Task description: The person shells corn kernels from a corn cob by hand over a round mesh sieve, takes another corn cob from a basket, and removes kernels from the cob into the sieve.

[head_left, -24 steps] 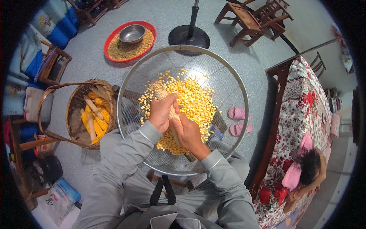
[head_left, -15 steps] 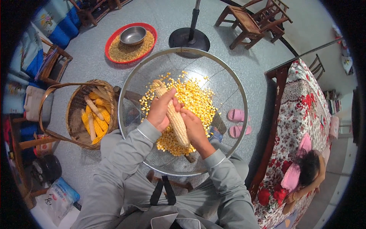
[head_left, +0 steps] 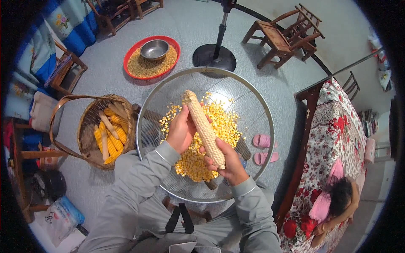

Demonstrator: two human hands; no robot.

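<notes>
the cob (head_left: 205, 131) is over the kernels (head_left: 190, 166) in the sieve (head_left: 206, 69), slanting from far left to near right. it looks stripped, so i judge it light, stiff and dry, its pitted skin hardly slippery, though it might snap if bent hard; the middle or either end should give good hold. my left hand (head_left: 180, 131) curls loosely around its far half; my right hand (head_left: 230, 163) grips its near end.
</notes>
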